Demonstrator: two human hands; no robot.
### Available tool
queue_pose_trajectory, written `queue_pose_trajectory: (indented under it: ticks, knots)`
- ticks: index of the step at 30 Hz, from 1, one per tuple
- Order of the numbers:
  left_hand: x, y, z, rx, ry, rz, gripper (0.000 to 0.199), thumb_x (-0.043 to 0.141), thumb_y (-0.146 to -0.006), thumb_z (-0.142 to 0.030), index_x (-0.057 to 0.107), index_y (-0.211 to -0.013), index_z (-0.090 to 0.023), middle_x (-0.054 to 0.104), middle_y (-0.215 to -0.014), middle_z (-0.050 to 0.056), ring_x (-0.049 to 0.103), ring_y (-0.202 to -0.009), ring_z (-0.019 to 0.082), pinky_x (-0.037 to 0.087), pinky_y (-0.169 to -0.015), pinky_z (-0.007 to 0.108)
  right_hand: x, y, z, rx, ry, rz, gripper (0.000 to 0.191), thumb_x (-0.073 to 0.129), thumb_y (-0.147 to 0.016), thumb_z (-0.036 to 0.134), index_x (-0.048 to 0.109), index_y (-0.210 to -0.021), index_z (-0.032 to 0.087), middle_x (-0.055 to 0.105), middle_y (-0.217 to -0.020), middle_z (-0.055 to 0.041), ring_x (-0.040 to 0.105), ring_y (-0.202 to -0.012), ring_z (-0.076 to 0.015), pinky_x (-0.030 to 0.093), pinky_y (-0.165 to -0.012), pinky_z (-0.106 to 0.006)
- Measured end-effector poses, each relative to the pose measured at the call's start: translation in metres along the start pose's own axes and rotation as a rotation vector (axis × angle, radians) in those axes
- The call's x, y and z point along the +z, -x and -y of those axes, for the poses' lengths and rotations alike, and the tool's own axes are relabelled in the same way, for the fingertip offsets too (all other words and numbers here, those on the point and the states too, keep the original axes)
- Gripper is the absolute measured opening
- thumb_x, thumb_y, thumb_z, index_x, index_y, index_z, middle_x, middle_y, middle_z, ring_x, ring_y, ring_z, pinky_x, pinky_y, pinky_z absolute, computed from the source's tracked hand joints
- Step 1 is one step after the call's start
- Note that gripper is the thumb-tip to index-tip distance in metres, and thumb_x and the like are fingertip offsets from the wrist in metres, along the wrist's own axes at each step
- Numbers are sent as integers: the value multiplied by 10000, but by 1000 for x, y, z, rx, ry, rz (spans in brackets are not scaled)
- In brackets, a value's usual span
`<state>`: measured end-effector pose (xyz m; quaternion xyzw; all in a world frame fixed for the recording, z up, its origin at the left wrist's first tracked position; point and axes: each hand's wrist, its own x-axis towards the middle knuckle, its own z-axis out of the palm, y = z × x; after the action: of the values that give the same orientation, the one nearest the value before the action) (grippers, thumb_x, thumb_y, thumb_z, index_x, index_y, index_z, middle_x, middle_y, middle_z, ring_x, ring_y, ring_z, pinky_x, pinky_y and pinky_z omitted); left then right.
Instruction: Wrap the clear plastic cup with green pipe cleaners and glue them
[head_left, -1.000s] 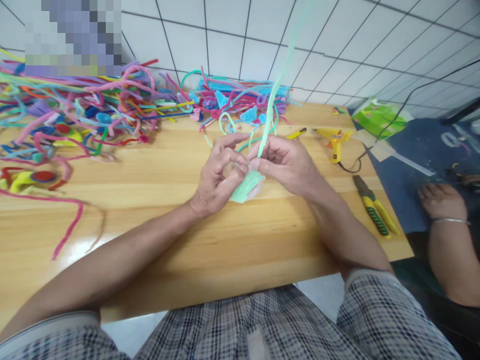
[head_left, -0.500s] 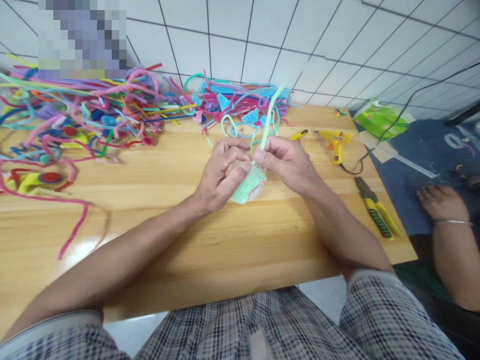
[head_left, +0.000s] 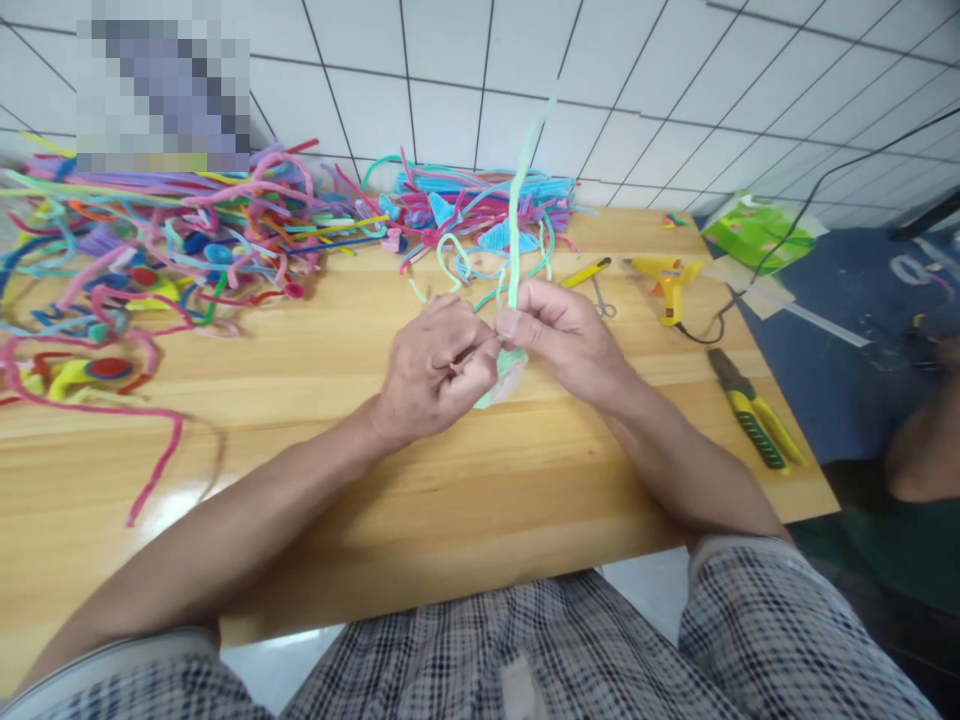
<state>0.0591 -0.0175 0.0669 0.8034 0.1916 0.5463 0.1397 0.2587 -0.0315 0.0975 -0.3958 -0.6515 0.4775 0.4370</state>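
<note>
My left hand and my right hand meet above the middle of the wooden table. A pale green pipe cleaner rises from my right hand, pinched between thumb and fingers, its free end pointing up toward the wall. Below the fingertips shows a small green wound piece with a whitish side, mostly covered by my left hand. The left fingers are curled closed against this piece; their exact grip on it is partly hidden.
Many coloured pipe cleaners are heaped at the back left. To the right lie a yellow cutter knife, small scissors, a yellow glue gun with a cord, and pliers. Another person's arm shows beyond the table's right edge.
My left hand has turned over the green piece and covers more of it. The pipe cleaner in my right hand stands more upright. The other person's hand has moved toward the right edge.
</note>
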Motion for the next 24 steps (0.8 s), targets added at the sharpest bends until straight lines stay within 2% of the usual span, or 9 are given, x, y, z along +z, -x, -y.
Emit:
queue_pose_trajectory:
  ticks: [4, 7, 8, 11, 13, 15, 17, 21, 24]
  knots:
    - [-2, 0, -17, 175, -55, -18, 185, 599, -1000, -148, 560, -854, -255, 589, -678, -30, 508, -634, 175, 408, -674, 389, -24, -8, -2, -81, 39, -308, 560, 837, -962, 735, 602, -772, 263, 551, -727, 34, 515, -700, -145, 451, -657, -303]
    - [-1, 3, -15, 120, -59, 30, 248, 599, -1042, -204, 558, -802, -250, 563, -652, -24, 501, -627, 167, 412, -670, 387, -46, -13, -3, -115, 88, -429, 580, 842, -944, 765, 578, -766, 280, 523, -709, 27, 540, -715, -170, 502, -680, -332]
    - [0, 5, -8, 32, -58, 22, 326, 604, -1077, -258, 537, -758, -243, 538, -637, -27, 473, -611, 157, 398, -660, 383, -48, -13, -3, -121, 99, -421, 585, 842, -941, 774, 577, -765, 282, 526, -707, 26, 543, -715, -171, 508, -683, -338]
    - [5, 11, 28, -462, 5, -122, 602, 598, -1161, -490, 395, -659, -226, 392, -590, -41, 344, -569, 131, 312, -576, 346, -43, -12, -1, -119, 97, -354, 597, 847, -941, 771, 580, -750, 273, 545, -703, 30, 533, -700, -155, 507, -691, -335]
    - [9, 14, 53, -611, 66, -209, 699, 662, -1111, -675, 387, -647, -230, 350, -598, -49, 306, -579, 127, 297, -558, 336, -35, -10, 0, -100, 90, -334, 595, 860, -941, 752, 587, -743, 262, 562, -700, 36, 520, -692, -141, 490, -692, -326]
    - [12, 16, 67, -583, 107, -260, 636, 776, -1012, -759, 524, -748, -238, 465, -675, -50, 392, -618, 126, 369, -584, 320, -30, -9, 1, -80, 92, -331, 597, 870, -936, 747, 594, -741, 255, 571, -695, 41, 499, -682, -132, 457, -677, -316]
    - [14, 16, 68, -495, 111, -267, 518, 807, -1002, -744, 657, -935, -253, 602, -799, -30, 508, -695, 139, 461, -659, 322, -28, -9, 2, -68, 106, -307, 610, 872, -926, 760, 596, -736, 251, 568, -692, 43, 482, -681, -128, 420, -662, -310]
    - [9, 10, 41, -308, 45, -117, 378, 655, -1159, -571, 709, -955, -258, 712, -899, 19, 649, -862, 183, 557, -847, 378, -23, -7, 4, -67, 132, -229, 636, 867, -922, 776, 579, -717, 247, 525, -693, 44, 454, -696, -133, 367, -648, -311]
    - [5, 6, 22, -221, 8, 18, 391, 581, -1187, -574, 747, -1017, -263, 763, -921, 34, 689, -909, 210, 560, -897, 414, -15, -5, 4, -54, 133, -203, 622, 866, -940, 746, 556, -725, 252, 479, -693, 50, 408, -691, -137, 332, -635, -319]
